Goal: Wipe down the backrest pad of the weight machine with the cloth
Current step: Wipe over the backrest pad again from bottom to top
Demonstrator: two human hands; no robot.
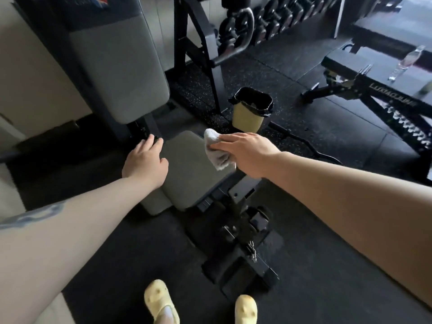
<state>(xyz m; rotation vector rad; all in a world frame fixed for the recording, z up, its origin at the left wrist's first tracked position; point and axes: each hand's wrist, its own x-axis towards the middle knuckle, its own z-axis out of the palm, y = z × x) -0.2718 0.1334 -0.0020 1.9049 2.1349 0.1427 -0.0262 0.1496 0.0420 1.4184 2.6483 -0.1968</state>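
— Dark rubber floor [327, 127] was seen under everything, with dumbbells [275, 22] racked at the far right and a bench [374, 73] to the right. Where was the backrest [117, 73] found?

— It was found upright at the far left, above the seat [189, 169], and it was not touched by anything.

— And the cloth [216, 148]?

— It was held bunched in the right hand [243, 153], with the thumb and fingers closed around it, over the far right edge of the seat. Whether it was pressed onto the seat could not be told.

— How was the left hand [146, 162] kept?

— It was held loose, with fingers relaxed and nothing gripped, at the far left corner of the seat near the base of the backrest. It was probably put there for support while the body was leaned in.

— Was anything else noted?

— A lined bin [251, 111] was noted just beyond the cloth, and yellow shoes [161, 300] were seen at the near edge. The backrest wipe was judged not yet begun; the cloth would need to be raised up and to the left.
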